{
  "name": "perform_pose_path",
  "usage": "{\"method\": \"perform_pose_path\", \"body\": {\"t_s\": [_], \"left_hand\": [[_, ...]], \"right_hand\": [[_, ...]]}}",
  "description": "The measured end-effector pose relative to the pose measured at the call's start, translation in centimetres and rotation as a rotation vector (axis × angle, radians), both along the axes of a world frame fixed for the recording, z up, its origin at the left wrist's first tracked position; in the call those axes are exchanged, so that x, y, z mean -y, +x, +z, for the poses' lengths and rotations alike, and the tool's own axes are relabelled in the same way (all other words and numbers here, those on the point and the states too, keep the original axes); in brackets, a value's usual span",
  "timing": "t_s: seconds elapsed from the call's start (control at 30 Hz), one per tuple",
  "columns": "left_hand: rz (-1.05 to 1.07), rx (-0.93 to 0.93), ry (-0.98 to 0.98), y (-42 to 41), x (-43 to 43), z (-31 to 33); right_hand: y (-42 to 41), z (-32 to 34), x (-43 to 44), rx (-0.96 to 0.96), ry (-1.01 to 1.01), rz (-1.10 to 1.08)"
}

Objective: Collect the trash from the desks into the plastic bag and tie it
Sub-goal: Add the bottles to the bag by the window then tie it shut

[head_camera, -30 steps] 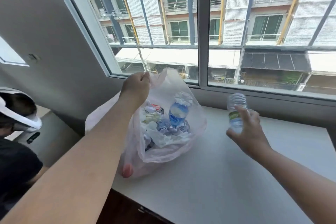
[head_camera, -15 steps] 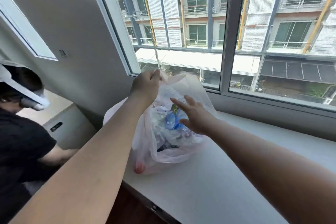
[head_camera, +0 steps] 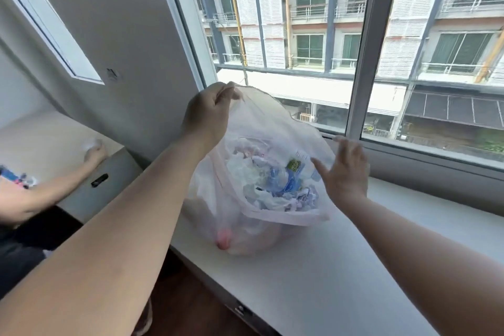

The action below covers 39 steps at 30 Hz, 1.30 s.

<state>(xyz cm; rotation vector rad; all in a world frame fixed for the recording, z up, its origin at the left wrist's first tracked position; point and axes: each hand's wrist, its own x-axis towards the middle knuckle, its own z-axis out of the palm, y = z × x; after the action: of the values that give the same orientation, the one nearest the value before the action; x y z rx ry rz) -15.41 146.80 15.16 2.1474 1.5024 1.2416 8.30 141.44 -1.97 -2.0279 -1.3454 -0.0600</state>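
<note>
L hand (head_camera: pixel 208 117) fingers pinch bag (head_camera: pixel 275 128) rim; R hand (head_camera: pixel 345 172) fingers spread; 2nd person's arm (head_camera: pixel 54 191) nearby.

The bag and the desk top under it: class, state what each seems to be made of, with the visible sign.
The bag: thin translucent whitish plastic film, probably polythene; the trash shows through its wall and it hangs in soft creases. The desk top: smooth matt white surface, perhaps laminate over board; it looks flat and even, but its core is hidden.
</note>
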Motion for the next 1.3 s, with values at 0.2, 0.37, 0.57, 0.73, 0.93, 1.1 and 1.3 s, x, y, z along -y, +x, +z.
{"method": "perform_pose_path", "body": {"t_s": [0.2,0.37,0.57,0.73,0.93,1.1,1.3], "left_hand": [[0.028,-0.033,0.056,-1.0,-0.9,1.5],[0.175,0.031,0.141,-4.6,-3.9,6.3],[0.194,0.112,0.041,-5.8,-5.9,8.4],[-0.066,0.181,0.06,-0.4,-4.5,9.0],[-0.383,0.126,0.048,5.8,-2.3,10.8],[-0.552,-0.28,0.268,4.0,-3.2,11.3],[-0.266,-0.742,0.404,-0.8,-7.7,6.3]], "right_hand": [[2.6,-2.4,0.6,-0.694,-0.285,-0.084],[5.0,5.6,0.4,-0.538,0.142,-0.055],[6.9,14.4,3.3,-0.369,0.278,0.086],[6.9,15.6,7.4,-0.341,0.286,0.039],[1.3,14.0,6.8,0.05,-0.201,0.055],[2.7,14.3,6.5,0.045,-0.022,-0.287],[3.8,19.8,8.7,0.26,-0.002,-0.388]]}}
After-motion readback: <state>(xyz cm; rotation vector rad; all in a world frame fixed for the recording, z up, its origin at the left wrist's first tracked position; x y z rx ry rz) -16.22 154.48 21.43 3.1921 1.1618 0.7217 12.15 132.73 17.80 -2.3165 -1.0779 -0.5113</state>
